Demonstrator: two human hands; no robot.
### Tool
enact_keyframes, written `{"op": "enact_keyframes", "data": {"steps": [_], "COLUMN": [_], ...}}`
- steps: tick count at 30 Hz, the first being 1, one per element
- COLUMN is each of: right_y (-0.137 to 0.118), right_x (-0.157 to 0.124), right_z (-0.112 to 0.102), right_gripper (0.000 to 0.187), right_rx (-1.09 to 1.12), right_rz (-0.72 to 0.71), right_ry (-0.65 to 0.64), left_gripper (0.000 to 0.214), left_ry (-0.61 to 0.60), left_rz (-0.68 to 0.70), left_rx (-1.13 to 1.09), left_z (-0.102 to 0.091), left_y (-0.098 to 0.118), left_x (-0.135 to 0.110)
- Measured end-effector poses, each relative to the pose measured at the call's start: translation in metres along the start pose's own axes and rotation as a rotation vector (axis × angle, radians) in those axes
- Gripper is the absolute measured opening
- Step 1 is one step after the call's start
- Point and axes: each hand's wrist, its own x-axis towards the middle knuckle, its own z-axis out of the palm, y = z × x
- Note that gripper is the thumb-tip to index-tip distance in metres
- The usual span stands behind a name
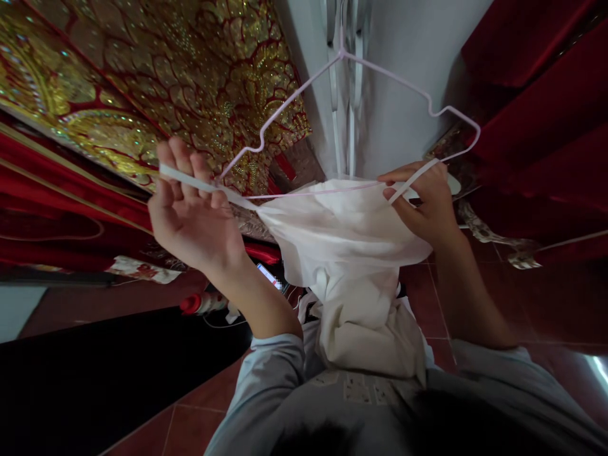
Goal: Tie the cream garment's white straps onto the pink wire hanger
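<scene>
A pale pink wire hanger (304, 89) hangs upright in front of me, its straight lower bar crossing at chest height. Below that bar drapes a white strapped garment (351, 234), its lower folds gathered toward my lap. My left hand (197, 209), palm turned up, has a white strap (187, 178) running across its half-curled fingers by the hanger's left corner. At the hanger's right end, my right hand (425, 196) pinches the other white strap (414, 180) between thumb and fingers. Part of the hanger's right end is hidden behind that hand.
Gold sequined red fabric (209, 69) hangs at the left, and dark red cloth (546, 120) at the right. Pale doors with metal handles (351, 136) stand behind the hanger. A lit phone (269, 276) and a red-capped bottle (192, 304) lie by a black surface (118, 373).
</scene>
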Motion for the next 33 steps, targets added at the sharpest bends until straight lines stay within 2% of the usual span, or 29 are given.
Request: {"op": "enact_keyframes", "data": {"steps": [2, 4, 6, 8, 10, 14, 18, 20, 22, 23, 25, 26, 28, 29, 30, 33], "right_y": [0.003, 0.004, 0.003, 0.000, -0.003, -0.005, -0.011, -0.014, -0.010, -0.004, 0.016, 0.029, 0.051, 0.057, 0.058, 0.037], "right_x": [-0.001, -0.001, -0.002, -0.002, -0.002, -0.002, -0.003, -0.004, -0.003, -0.002, 0.005, 0.011, 0.022, 0.028, 0.034, 0.052], "right_z": [0.001, 0.004, 0.007, 0.009, 0.010, 0.007, 0.005, 0.006, 0.005, 0.003, -0.007, -0.014, -0.031, -0.039, -0.046, -0.056], "right_gripper": [0.026, 0.029, 0.030, 0.030, 0.030, 0.028, 0.026, 0.023, 0.020, 0.020, 0.024, 0.028, 0.034, 0.041, 0.040, 0.028], "right_rx": [0.002, -0.001, -0.002, 0.003, 0.009, -0.008, -0.032, -0.019, -0.003, 0.009, 0.059, 0.104, 0.193, 0.247, 0.295, 0.308], "right_rz": [0.029, 0.058, 0.071, 0.064, 0.041, -0.008, -0.003, -0.028, -0.021, 0.005, 0.073, 0.098, 0.042, 0.017, 0.077, 0.311], "right_ry": [-0.029, -0.063, -0.087, -0.083, -0.055, -0.021, -0.025, 0.021, 0.117, 0.206, 0.472, 0.668, 0.958, 0.943, 0.830, 0.281], "left_gripper": [0.042, 0.031, 0.022, 0.028, 0.036, 0.029, 0.021, 0.024, 0.027, 0.028, 0.028, 0.027, 0.025, 0.024, 0.023, 0.024], "left_ry": [0.156, 0.214, 0.113, -0.039, -0.113, -0.060, -0.068, -0.100, -0.131, -0.141, -0.151, -0.148, -0.122, -0.101, -0.076, -0.024], "left_rz": [0.035, 0.007, -0.079, -0.162, -0.185, -0.165, -0.165, -0.148, -0.132, -0.126, -0.109, -0.099, -0.090, -0.093, -0.101, -0.123], "left_rx": [0.054, 0.103, 0.121, 0.105, 0.085, 0.039, -0.071, -0.114, -0.131, -0.132, -0.122, -0.114, -0.089, -0.072, -0.053, -0.013], "left_z": [-0.011, -0.018, -0.017, -0.009, 0.002, 0.018, 0.020, 0.020, 0.020, 0.020, 0.020, 0.020, 0.021, 0.021, 0.022, 0.025], "left_y": [-0.014, -0.031, -0.045, -0.055, -0.060, -0.063, -0.063, -0.063, -0.063, -0.063, -0.061, -0.059, -0.055, -0.052, -0.050, -0.046], "left_x": [0.001, -0.004, -0.013, -0.021, -0.025, -0.026, -0.030, -0.033, -0.036, -0.037, -0.037, -0.036, -0.033, -0.032, -0.030, -0.025]}}
